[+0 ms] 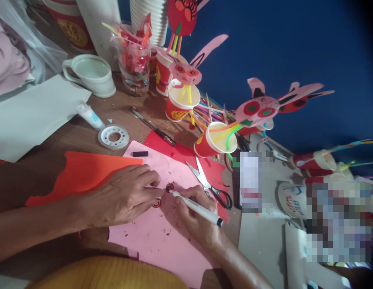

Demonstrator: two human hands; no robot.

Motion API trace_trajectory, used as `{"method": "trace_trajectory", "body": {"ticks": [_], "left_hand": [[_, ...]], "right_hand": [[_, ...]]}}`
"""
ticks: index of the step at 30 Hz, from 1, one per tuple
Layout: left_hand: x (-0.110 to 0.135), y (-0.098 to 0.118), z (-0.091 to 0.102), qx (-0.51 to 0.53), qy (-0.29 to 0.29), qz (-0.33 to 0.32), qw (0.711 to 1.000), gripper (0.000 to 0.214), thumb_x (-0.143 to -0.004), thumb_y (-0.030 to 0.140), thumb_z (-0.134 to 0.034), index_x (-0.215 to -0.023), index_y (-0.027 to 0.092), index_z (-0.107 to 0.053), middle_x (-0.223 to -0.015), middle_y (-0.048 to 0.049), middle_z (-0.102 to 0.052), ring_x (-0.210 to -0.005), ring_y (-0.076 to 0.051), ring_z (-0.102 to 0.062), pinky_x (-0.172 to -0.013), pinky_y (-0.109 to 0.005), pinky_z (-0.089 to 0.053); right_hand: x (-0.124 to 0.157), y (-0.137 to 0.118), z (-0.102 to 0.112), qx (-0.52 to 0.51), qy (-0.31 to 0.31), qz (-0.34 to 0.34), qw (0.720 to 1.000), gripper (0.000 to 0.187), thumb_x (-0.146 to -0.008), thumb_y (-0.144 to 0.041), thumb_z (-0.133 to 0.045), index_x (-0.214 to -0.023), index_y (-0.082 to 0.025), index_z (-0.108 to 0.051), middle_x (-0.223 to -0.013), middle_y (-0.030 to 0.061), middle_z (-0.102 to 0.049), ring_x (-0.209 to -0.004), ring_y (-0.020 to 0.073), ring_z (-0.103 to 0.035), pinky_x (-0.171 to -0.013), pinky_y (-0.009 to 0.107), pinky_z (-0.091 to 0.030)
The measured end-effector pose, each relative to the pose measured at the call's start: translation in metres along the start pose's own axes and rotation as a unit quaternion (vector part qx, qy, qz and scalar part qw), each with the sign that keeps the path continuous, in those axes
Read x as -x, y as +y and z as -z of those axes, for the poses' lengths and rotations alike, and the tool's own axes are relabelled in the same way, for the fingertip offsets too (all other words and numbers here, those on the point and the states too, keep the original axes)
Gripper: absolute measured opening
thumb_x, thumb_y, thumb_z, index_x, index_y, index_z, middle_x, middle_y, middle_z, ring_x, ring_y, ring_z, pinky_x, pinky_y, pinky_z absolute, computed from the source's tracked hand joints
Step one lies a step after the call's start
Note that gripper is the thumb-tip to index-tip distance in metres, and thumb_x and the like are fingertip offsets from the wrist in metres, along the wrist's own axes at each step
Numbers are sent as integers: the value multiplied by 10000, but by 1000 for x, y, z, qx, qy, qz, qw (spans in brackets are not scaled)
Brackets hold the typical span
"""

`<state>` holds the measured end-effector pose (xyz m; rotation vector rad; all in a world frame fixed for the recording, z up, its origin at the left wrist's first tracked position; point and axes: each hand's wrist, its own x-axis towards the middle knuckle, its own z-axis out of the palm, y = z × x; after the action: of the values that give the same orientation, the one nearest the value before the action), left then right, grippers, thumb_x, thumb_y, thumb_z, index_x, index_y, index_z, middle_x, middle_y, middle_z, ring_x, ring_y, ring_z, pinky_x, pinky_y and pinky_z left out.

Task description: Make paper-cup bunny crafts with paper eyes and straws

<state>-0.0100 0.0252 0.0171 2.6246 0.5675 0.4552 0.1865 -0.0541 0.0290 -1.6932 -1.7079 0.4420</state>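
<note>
My right hand grips a white marker, its tip at a small red paper circle with black rings. The fingers of my left hand are bent together, fingertips pressing at that circle's edge. A second small ringed circle lies by the left thumb. Both hands rest over a pink paper sheet dotted with dark scraps. The black marker cap lies near its top edge. Open scissors with black handles lie beside my right hand, on red paper.
Orange paper lies at left. Behind are a tape roll, a glue bottle, a pen, a white mug and a glass of scraps. Red paper cups with pink paper animal heads stand along the blue wall.
</note>
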Motion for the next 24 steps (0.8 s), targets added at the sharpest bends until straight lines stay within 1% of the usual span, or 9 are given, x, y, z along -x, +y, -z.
{"method": "trace_trajectory", "body": {"ticks": [5, 8, 10, 13, 15, 17, 24], "left_hand": [[0, 0, -2, -2, 7, -4, 1000, 159, -883, 195, -503, -918, 232, -654, -883, -48, -562, -805, -193, -485, -757, -358, -400], [0, 0, -2, 1, 11, -4, 1000, 144, -873, 189, -524, -913, 230, -656, -885, -46, -559, -804, -192, -489, -761, -354, -398], [0, 0, -1, 4, 7, -2, 1000, 146, -873, 185, -527, -929, 226, -656, -889, -47, -562, -807, -192, -491, -762, -352, -400], [0, 1, -1, 8, 5, 2, 1000, 186, -875, 174, -524, -1013, 220, -639, -896, -52, -567, -808, -195, -488, -749, -350, -404], [0, 1, -1, 8, 8, 1, 1000, 209, -875, 172, -521, -1049, 219, -628, -893, -53, -566, -802, -196, -486, -737, -350, -405], [0, 1, -2, 4, 8, 1, 1000, 204, -876, 173, -518, -1039, 219, -633, -885, -53, -564, -802, -199, -486, -737, -354, -405], [-3, 3, -1, -21, -11, 0, 1000, 204, -885, 193, -509, -1043, 224, -634, -868, -52, -558, -792, -203, -481, -728, -364, -404]], "right_hand": [[-2, -1, -2, 0, 26, 30, 999, 115, -819, -269, -570, -731, -198, -549, -587, -6, -660, -444, 117, -625, -393, 184, -458], [0, 2, -2, 21, 26, 48, 998, 115, -834, -284, -568, -750, -205, -556, -601, -5, -661, -452, 122, -625, -398, 196, -456], [1, 4, -2, 18, 13, 36, 999, 94, -832, -266, -571, -763, -205, -557, -629, 2, -676, -476, 127, -635, -429, 206, -473], [3, 5, -1, -9, -5, -6, 1000, 57, -819, -228, -575, -773, -197, -560, -683, 24, -708, -529, 141, -662, -466, 214, -496], [4, 5, 0, -19, -5, -19, 1000, 49, -809, -220, -579, -771, -195, -561, -704, 34, -717, -546, 148, -671, -463, 215, -496], [4, 5, 0, -22, -4, -19, 1000, 44, -807, -219, -582, -774, -197, -565, -718, 33, -719, -545, 145, -671, -460, 212, -491], [4, 7, -2, -5, -4, -31, 999, 87, -813, -252, -585, -754, -191, -564, -611, 7, -680, -477, 136, -637, -436, 212, -464]]}}
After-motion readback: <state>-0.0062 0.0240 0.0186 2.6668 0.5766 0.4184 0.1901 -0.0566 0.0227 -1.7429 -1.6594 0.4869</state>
